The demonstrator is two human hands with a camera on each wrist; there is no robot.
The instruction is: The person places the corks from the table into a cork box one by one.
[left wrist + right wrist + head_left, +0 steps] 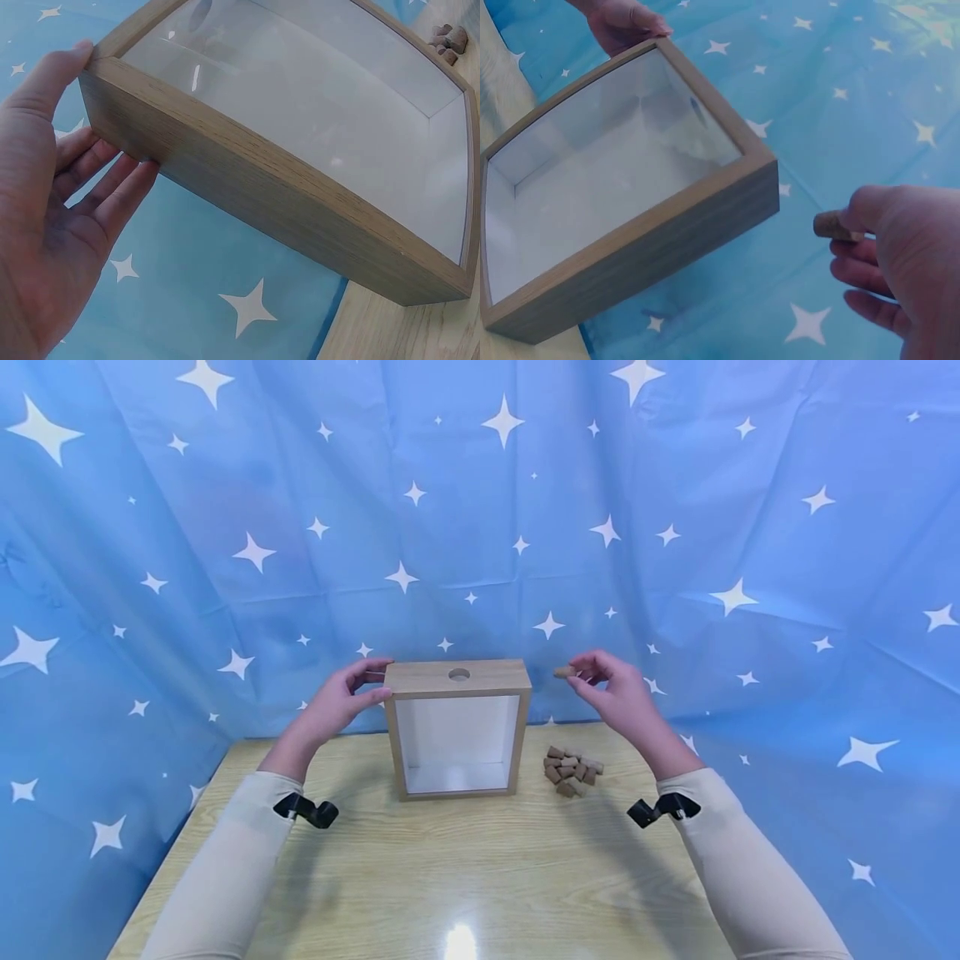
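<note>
A wooden shadow box (420,677) with a clear front and white inside stands upright on the table, a round hole (459,675) in its top. My left hand (337,700) grips its upper left corner, the thumb on the front edge and the fingers against the side and toward the back. To the right of the box, about level with its top, my right hand (617,692) pinches a small brown cork (829,224) between thumb and fingers. The cork is apart from the box. Several more corks (570,770) lie in a loose pile beside the box's lower right.
The light wood table (450,860) stretches in front of the box. A blue cloth with white stars (465,527) hangs close behind the box and around the table's sides. Each sleeved forearm carries a black wrist mount (306,810).
</note>
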